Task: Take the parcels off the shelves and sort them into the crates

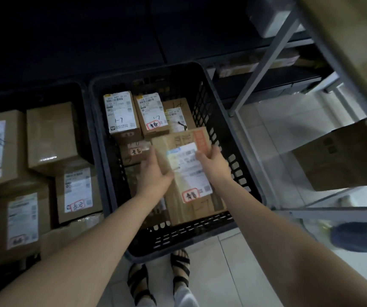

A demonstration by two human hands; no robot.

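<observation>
- A flat cardboard parcel is held low inside the black crate, over the boxes lying there.
- Its left edge is gripped by the left hand, fingers curled round it.
- Its far end is pinched by the right hand, thumb pressed on the label.

Both my bare arms reach forward and down, almost parallel. My left hand holds the parcel by the edge on its thumb side. My right hand grips the opposite edge, thumb on top.
</observation>
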